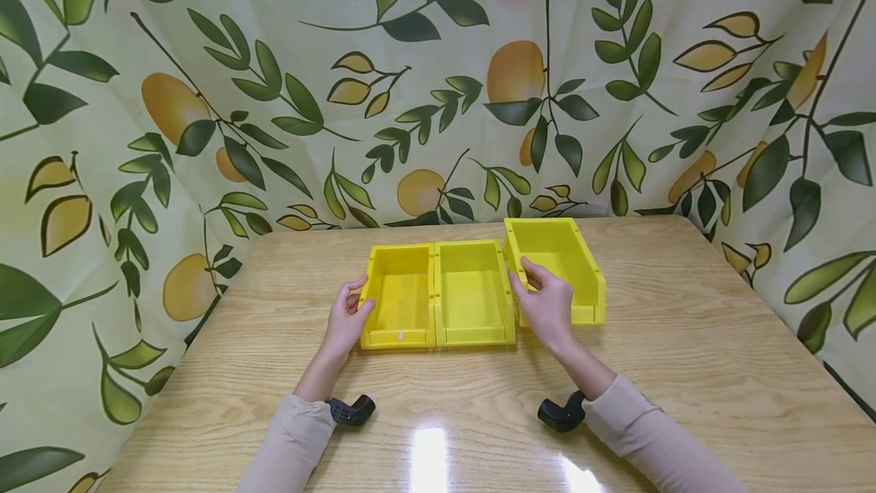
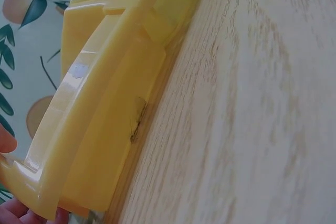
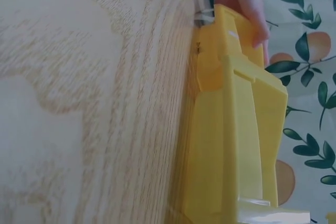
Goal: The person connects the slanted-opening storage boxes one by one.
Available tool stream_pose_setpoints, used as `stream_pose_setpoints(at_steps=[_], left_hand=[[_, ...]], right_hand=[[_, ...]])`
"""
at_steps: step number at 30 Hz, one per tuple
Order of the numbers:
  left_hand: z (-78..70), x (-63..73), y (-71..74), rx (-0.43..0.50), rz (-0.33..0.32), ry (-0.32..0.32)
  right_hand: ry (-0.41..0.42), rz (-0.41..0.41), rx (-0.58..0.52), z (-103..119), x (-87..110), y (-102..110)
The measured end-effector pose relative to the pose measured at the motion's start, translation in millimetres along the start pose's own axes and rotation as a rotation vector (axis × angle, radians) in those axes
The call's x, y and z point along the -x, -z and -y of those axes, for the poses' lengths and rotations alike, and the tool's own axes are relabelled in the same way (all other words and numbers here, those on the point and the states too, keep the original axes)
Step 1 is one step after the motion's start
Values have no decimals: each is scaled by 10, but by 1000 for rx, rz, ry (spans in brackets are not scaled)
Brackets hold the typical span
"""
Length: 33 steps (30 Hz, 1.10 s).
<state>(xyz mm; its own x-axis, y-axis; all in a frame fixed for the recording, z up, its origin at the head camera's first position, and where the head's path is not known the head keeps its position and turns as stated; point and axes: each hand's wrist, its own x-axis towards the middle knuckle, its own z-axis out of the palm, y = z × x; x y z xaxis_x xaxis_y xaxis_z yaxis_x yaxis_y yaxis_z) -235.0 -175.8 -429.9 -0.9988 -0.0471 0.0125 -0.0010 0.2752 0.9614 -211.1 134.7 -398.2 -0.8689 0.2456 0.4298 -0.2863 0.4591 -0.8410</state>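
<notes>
Three yellow plastic storage bins stand in a row on the table. The left bin (image 1: 400,299) and the middle bin (image 1: 472,291) sit side by side with walls touching. The right bin (image 1: 571,265) is set farther back and looks slightly higher than the others. My left hand (image 1: 347,314) pinches the left bin's outer wall, thumb on the rim; in the left wrist view its fingers (image 2: 26,214) show beneath that bin's corner. With my right hand (image 1: 550,306) I grip the right bin's left wall, fingertips over the rim. The right wrist view shows the middle bin (image 3: 244,135) up close.
The wood-grain table (image 1: 657,402) extends to both sides and in front of the bins. A leaf-and-fruit patterned cloth (image 1: 438,97) hangs behind and at the sides. Black devices (image 1: 352,411) are at both wrists.
</notes>
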Motion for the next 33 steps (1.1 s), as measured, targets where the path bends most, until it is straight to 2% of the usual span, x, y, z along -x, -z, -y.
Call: stream_pose_setpoints(at_steps=[4, 8, 11, 18, 25, 33], left_hand=[[-14, 11, 1, -3, 0, -2], [-24, 24, 3, -9, 1, 3], [-25, 28, 5, -15, -1, 4], [-3, 14, 4, -28, -6, 2], [39, -15, 7, -28, -5, 1], [33, -2, 13, -31, -15, -11]], right_hand=[[12, 24, 12, 4, -2, 8], [-10, 72, 18, 8, -14, 20], [-10, 122, 69, 12, -35, 32], [140, 179, 235, 16, -83, 82], [173, 273, 320, -27, -149, 111], [285, 365, 466, -58, -227, 123]])
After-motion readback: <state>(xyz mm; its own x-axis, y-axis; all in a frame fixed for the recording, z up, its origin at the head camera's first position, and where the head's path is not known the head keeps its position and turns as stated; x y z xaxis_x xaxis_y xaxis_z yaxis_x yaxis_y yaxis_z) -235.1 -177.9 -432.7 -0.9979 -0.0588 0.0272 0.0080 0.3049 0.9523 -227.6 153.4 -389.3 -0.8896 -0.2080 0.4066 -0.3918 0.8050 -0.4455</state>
